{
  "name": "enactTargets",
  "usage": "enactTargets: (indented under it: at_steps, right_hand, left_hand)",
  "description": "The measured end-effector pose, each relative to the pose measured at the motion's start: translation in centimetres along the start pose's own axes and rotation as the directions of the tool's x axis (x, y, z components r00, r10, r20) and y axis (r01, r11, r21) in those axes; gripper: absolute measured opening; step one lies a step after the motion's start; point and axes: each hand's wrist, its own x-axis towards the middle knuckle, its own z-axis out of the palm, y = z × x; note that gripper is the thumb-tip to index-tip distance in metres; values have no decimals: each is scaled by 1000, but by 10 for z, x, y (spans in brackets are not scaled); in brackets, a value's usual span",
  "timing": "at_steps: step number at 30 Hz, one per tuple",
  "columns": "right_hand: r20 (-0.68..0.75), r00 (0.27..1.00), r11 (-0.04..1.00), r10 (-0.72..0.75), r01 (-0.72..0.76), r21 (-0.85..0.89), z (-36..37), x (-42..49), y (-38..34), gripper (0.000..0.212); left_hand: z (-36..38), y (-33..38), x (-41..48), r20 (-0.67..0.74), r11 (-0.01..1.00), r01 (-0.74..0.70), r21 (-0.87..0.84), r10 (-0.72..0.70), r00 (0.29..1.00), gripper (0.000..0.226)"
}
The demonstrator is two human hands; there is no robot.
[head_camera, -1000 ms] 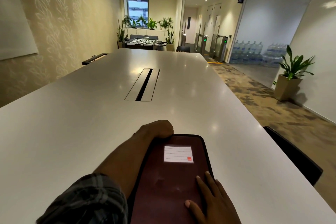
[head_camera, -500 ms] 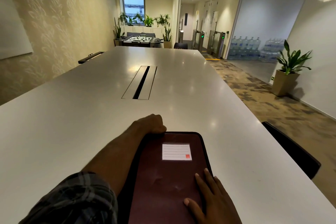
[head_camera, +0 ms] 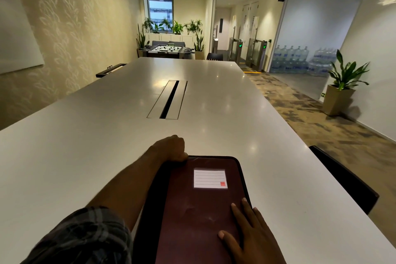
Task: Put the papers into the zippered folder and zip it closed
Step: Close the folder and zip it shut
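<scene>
Maroon zippered folder (head_camera: 199,210) lies flat on white table (head_camera: 85,146), near its front edge. L hand (head_camera: 171,148) curled round folder's far-left corner; R hand (head_camera: 252,236) flat, fingers straight, pressing on it.

left arm stretched forward, plaid sleeve (head_camera: 81,238) at the elbow, left hand (head_camera: 171,148) curled, fingers gripping the far corner of the zippered folder (head_camera: 199,210), right hand (head_camera: 252,236) flat, fingers straight, palm down on its cover
</scene>
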Motion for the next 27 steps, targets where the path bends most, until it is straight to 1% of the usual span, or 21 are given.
enactTargets:
  at_steps: [4,6,9,11,12,14,15,16,20,22,23,25,27]
  right_hand:
    - [-7,1000,1000,5,-5,-3,-1,-2,-1,82]
    - [-7,1000,1000,9,-9,-2,0,-2,-1,81]
    - [-10,1000,1000,9,-10,-15,0,-1,-2,82]
    - [-11,1000,1000,10,-10,-20,1,-1,-2,82]
    - [-10,1000,1000,11,-11,-21,1,-1,-3,82]
    - [-11,1000,1000,11,-11,-22,1,-1,-4,82]
    - [-14,1000,1000,13,-13,-21,1,-1,-4,83]
    - [-14,1000,1000,15,-15,-20,0,-1,-5,83]
    - [-17,1000,1000,19,-20,-14,-2,-3,-8,83]
    - [-17,1000,1000,24,-25,-9,-4,-4,-9,84]
    - [-16,1000,1000,26,-26,-4,-5,-4,-10,84]
    - [-24,999,999,39,-39,11,-7,-6,-12,86]
    - [-46,993,994,109,-108,32,-11,-10,-16,94]
  left_hand:
    - [1,-11,-7,-2,999,-18,39,18,1000,29]
    - [0,-23,-12,-7,998,18,53,-18,1000,27]
    - [1,-39,-17,-36,996,82,-19,-82,996,34]
    - [2,-37,-18,-42,989,140,-56,-143,989,36]
    - [2,-34,-16,-24,982,180,-54,-181,983,43]
    - [5,-23,-12,10,956,288,-50,-288,958,65]
    - [6,-17,-10,16,941,334,-44,-334,942,70]
    - [6,-11,-7,21,929,368,-34,-367,930,71]
    - [-1,12,-1,51,884,467,24,-467,883,54]
    - [-4,21,1,52,870,491,47,-493,869,46]
    - [-3,23,0,41,870,493,14,-493,869,43]
    - [3,21,-2,-8,867,485,-112,-489,872,35]
    - [11,16,-14,-74,849,490,-198,-511,856,34]
